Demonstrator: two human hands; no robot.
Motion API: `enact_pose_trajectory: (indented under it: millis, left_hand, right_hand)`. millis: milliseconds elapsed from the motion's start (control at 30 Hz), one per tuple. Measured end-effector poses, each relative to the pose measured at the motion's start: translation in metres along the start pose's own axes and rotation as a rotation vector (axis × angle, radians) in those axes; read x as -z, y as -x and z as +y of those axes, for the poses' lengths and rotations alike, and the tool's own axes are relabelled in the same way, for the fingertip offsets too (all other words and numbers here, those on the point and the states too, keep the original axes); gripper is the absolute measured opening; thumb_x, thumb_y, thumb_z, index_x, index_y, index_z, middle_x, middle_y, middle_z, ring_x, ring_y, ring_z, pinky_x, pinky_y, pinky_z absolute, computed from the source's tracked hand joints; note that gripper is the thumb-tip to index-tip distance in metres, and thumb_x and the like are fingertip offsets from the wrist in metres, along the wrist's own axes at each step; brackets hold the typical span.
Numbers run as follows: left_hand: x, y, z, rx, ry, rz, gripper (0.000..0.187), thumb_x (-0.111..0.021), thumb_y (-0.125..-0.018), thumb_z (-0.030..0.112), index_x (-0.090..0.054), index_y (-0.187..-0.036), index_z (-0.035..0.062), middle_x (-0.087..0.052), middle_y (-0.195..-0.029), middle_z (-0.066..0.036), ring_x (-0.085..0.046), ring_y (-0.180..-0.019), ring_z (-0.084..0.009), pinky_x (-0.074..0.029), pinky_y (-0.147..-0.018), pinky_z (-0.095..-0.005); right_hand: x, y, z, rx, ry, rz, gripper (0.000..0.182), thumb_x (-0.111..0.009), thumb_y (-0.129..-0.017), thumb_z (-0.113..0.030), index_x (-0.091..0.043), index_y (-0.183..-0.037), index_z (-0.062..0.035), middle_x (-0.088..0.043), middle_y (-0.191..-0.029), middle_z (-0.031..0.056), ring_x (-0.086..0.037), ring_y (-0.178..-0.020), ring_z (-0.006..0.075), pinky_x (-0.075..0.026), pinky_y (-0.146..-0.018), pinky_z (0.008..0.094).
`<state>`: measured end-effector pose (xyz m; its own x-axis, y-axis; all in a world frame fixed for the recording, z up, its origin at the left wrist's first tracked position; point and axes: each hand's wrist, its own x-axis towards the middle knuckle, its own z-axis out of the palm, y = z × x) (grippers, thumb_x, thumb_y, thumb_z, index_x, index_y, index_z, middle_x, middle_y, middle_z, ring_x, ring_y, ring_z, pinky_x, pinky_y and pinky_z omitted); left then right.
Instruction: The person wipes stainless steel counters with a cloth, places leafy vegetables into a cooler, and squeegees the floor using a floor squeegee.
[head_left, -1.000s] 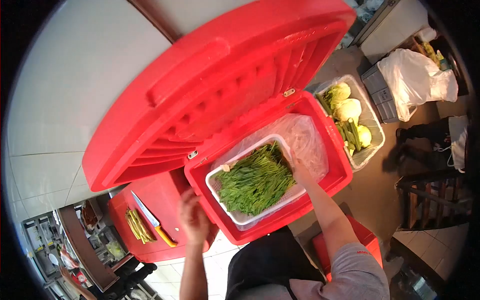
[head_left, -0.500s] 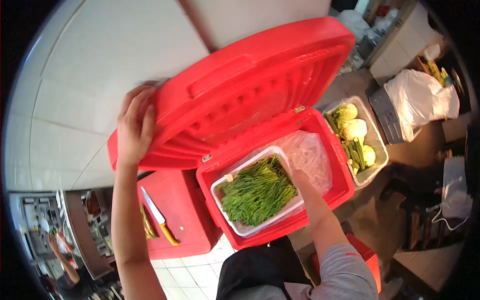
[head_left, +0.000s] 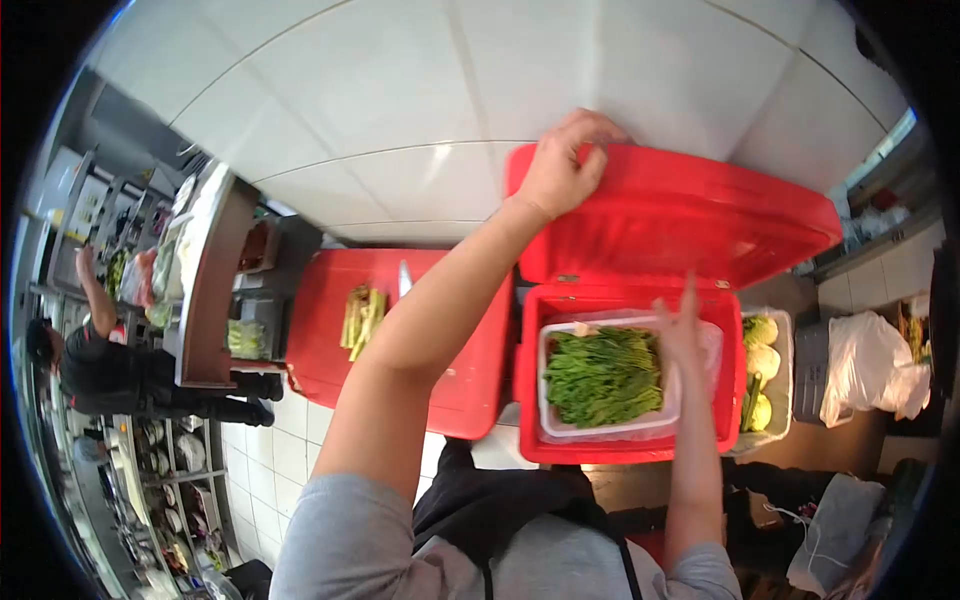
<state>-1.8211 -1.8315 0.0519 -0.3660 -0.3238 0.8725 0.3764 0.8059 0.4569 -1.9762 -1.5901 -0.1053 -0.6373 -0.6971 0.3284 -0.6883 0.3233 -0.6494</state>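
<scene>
A red cooler box (head_left: 530, 350) stands with its hinged red lid (head_left: 690, 215) raised against the tiled wall. My left hand (head_left: 572, 160) is closed over the lid's upper left edge. Inside the box sits a white tray (head_left: 545, 405) full of long leafy greens (head_left: 605, 375), with clear plastic wrap (head_left: 711, 345) beside it. My right hand (head_left: 682, 335), smeared by motion, is over the tray's right end with its fingers apart. Nothing shows in it.
On the red surface (head_left: 460, 390) to the left lie cut green stalks (head_left: 363, 320) and a knife (head_left: 404, 280), partly behind my left arm. A crate of vegetables (head_left: 785, 400) stands right of the box. A co-worker (head_left: 110, 365) stands at far left.
The view has turned, so the box appears straighter and farther right. My right hand has lifted off the tray's edge and its fingers have spread. My left hand stays on the lid.
</scene>
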Motion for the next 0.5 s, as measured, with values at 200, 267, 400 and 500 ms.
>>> enact_pose_trajectory:
  millis: [200,267,400,500]
  left_hand:
    - [0.249,0.082,-0.008,0.047,-0.276,-0.442,0.022,-0.052,-0.069,-0.006,-0.058,-0.089,0.0024,-0.057,-0.093,-0.012,-0.056,-0.083,-0.0307,-0.046,-0.072,-0.0358]
    - [0.345,0.127,-0.014,0.204,-0.382,-0.315,0.019,-0.051,-0.072,-0.007,-0.057,-0.088,0.0006,-0.057,-0.091,-0.014,-0.056,-0.085,-0.0332,-0.046,-0.073,-0.0361]
    - [0.488,0.206,0.008,0.446,-0.581,-0.144,0.02,-0.05,-0.072,-0.007,-0.061,-0.086,0.0014,-0.059,-0.086,-0.015,-0.059,-0.084,-0.032,-0.048,-0.072,-0.0358]
    - [0.549,0.23,0.039,0.444,-0.742,-0.032,0.02,-0.049,-0.071,-0.009,-0.06,-0.084,0.0017,-0.06,-0.086,-0.012,-0.06,-0.083,-0.0278,-0.048,-0.071,-0.0329]
  right_hand:
    - [-0.026,-0.038,-0.138,0.208,0.155,0.222,0.069,-0.057,-0.086,-0.028,-0.019,-0.14,-0.0065,-0.014,-0.144,0.0226,-0.015,-0.133,0.0362,-0.019,-0.107,0.0444]
    - [-0.054,-0.054,-0.166,0.172,0.216,0.258,0.072,-0.058,-0.085,-0.03,-0.017,-0.141,-0.008,-0.01,-0.144,0.0242,-0.013,-0.133,0.0384,-0.019,-0.107,0.0462]
    - [-0.116,-0.059,-0.178,0.115,0.288,0.337,0.08,-0.061,-0.083,-0.032,-0.012,-0.142,-0.0101,-0.005,-0.143,0.0281,-0.011,-0.132,0.0427,-0.018,-0.106,0.0486]
    - [-0.142,-0.045,-0.21,0.189,0.277,0.313,0.083,-0.063,-0.08,-0.027,-0.011,-0.142,-0.0089,-0.005,-0.143,0.0295,-0.011,-0.132,0.0443,-0.018,-0.106,0.0495]
